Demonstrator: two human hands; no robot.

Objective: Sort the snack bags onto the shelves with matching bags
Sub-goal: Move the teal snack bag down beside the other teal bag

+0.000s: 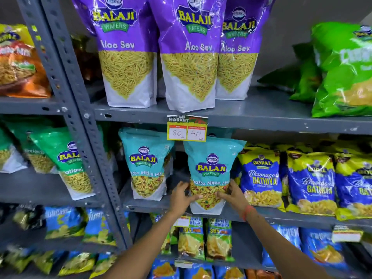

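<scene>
A teal Balaji Khatta Mitha Mix bag [211, 168] stands upright at the front edge of the middle shelf [149, 205]. My left hand [184, 197] grips its lower left side and my right hand [231, 195] grips its lower right side, thumbs across the front. A matching teal bag [146, 164] stands to its left on the same shelf, a small gap apart. Blue and yellow Gopal Gathiya bags [259, 176] fill the shelf to the right.
Three purple Aloo Sev bags [189, 51] stand on the upper shelf [261, 113], green bags [342, 71] at its right. A yellow price tag [187, 128] hangs over the held bag's top. Green Ratlami bags [66, 162] sit past the grey upright [84, 125]. Chips bags [205, 238] fill the lower shelf.
</scene>
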